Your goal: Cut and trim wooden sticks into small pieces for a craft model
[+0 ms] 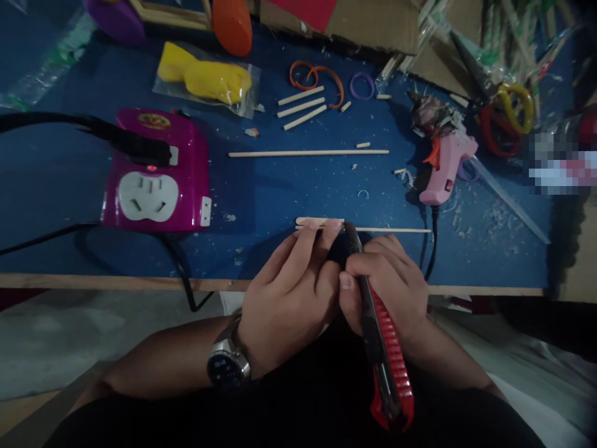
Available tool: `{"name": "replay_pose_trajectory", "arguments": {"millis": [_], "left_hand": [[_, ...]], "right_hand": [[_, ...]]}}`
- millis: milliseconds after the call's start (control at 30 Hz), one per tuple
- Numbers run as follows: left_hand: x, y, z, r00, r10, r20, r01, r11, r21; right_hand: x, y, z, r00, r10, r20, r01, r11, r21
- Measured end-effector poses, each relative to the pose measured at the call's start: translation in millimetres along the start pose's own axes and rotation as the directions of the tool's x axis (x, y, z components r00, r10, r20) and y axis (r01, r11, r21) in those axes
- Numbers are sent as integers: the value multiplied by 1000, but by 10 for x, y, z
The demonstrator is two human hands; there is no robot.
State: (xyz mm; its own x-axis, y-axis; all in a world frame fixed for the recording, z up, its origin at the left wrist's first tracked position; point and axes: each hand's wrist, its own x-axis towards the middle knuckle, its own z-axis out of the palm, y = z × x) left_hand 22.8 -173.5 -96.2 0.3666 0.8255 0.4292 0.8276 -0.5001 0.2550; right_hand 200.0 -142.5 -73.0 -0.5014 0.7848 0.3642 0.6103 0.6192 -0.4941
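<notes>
My left hand (293, 280) presses its fingertips on a short wooden stick (304, 221) and on a longer thin wooden stick (396, 230) lying alongside it near the table's front edge. Closed round a red and black utility knife (380, 323), my right hand (394, 280) holds the blade against the long stick, just past the short stick's right end. Farther back lies another long stick (308, 153). Behind that, three short cut sticks (301, 107) rest side by side. Small cut-off bits (362, 145) are scattered around.
A magenta power socket box (186, 168) with black cables stands at left. A pink glue gun (443, 162) lies at right, near scissors (506, 118) and bundled sticks (517, 37). Bagged yellow clay (205, 74), an orange ring (303, 74) and cardboard (349, 28) lie at the back.
</notes>
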Motion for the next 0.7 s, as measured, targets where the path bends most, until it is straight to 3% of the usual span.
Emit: {"name": "replay_pose_trajectory", "arguments": {"millis": [700], "left_hand": [[2,-7,-3,1000,22,0,-22,1000,-1]], "right_hand": [[-11,-3,18,999,-18,-31,18,1000,8]]}}
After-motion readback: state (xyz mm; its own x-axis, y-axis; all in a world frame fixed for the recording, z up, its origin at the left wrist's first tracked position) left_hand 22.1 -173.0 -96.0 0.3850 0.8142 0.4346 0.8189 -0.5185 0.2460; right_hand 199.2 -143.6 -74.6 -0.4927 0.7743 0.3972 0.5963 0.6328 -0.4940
